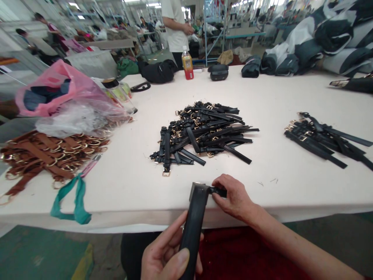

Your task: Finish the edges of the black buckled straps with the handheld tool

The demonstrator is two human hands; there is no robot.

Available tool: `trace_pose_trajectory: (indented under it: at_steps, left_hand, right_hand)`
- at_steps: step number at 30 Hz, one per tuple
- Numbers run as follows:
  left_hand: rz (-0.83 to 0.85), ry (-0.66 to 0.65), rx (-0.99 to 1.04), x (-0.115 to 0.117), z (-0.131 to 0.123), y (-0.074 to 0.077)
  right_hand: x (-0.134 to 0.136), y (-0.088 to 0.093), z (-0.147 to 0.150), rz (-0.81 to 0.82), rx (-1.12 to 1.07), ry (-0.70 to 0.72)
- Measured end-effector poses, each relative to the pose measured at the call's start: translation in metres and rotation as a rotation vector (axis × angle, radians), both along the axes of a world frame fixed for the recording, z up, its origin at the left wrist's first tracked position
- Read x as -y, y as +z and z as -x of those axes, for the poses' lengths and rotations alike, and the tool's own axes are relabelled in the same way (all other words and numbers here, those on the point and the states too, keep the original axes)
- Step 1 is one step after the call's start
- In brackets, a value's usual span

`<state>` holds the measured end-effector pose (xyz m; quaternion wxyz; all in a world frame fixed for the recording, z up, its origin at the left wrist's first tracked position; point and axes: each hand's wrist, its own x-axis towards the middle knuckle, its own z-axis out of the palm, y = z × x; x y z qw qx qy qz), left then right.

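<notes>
My left hand grips a black hand tool, long and flat, with its head at the table's near edge. My right hand pinches a short black strap against the tool's head. Beyond them a pile of black straps with gold buckles lies in the middle of the white table. A second, smaller bundle of black straps lies to the right.
Brown straps with gold rings and a teal ribbon lie at the left, under a pink plastic bag. A drink bottle, black bags and rolled fabric stand at the far edge. A person in white stands behind.
</notes>
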<state>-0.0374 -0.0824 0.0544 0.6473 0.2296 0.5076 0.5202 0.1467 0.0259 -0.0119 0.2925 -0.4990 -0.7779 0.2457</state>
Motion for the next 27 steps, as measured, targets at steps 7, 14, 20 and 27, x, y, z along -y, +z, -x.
trace_pose_trajectory:
  at_steps: [7, 14, 20, 27]
  left_hand:
    - [0.025, 0.117, 0.021, -0.010, 0.013, 0.002]
    - [-0.006, 0.163, 0.100, 0.015, 0.046, -0.010]
    - [0.017, 0.144, 0.173, 0.029, 0.058, -0.016]
    - [-0.012, 0.111, 0.225, 0.026, 0.049, -0.008]
  right_hand:
    - [0.002, -0.001, -0.001, 0.002, -0.006, 0.011]
    - [0.002, -0.003, 0.004, -0.019, 0.053, 0.009]
    - [0.004, -0.006, 0.015, -0.255, 0.256, -0.014]
    - [0.005, -0.003, 0.020, -0.168, 0.149, -0.009]
